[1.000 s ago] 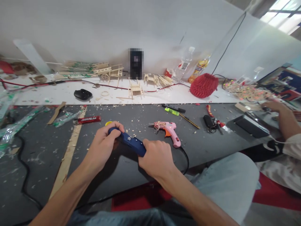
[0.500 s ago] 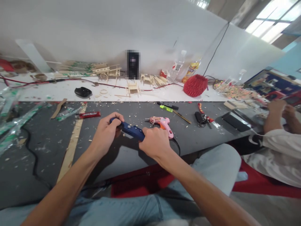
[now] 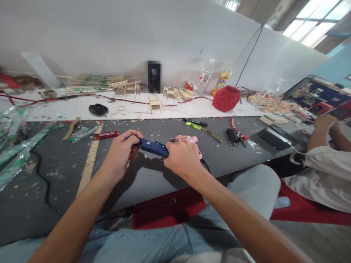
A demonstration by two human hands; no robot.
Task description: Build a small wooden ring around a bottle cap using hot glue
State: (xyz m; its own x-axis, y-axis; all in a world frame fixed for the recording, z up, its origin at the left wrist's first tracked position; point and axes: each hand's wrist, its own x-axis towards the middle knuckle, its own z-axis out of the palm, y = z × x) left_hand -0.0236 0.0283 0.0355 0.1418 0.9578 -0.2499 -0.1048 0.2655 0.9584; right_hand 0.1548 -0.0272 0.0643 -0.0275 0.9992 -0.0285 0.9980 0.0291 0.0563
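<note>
A slim dark blue tool, like a utility knife (image 3: 154, 147), is held level above the grey table between both hands. My left hand (image 3: 123, 149) pinches its left end with thumb and fingers, covering that tip. Round the right end, my right hand (image 3: 183, 159) is closed, thumb along the top. A pale sliver (image 3: 128, 164) shows under my left fingers; whether they hold it, I cannot tell. Just behind my right hand lies a pink glue gun (image 3: 189, 139), partly hidden. To the left of my left hand is a red tube-like packet (image 3: 106, 135).
Small wooden chair models (image 3: 154, 104) stand on the white ledge (image 3: 126, 111). A black mouse (image 3: 98, 109), a red ribbed object (image 3: 226, 98), pens (image 3: 195, 122) and keys (image 3: 233, 136) lie about. Plastic wrappers (image 3: 16, 146) cover the left side. Another person's hands (image 3: 326, 126) are at right.
The blue tool and both hands keep nearly the same grip, tilted slightly differently. My right hand now covers more of the glue gun. The view has shifted slightly.
</note>
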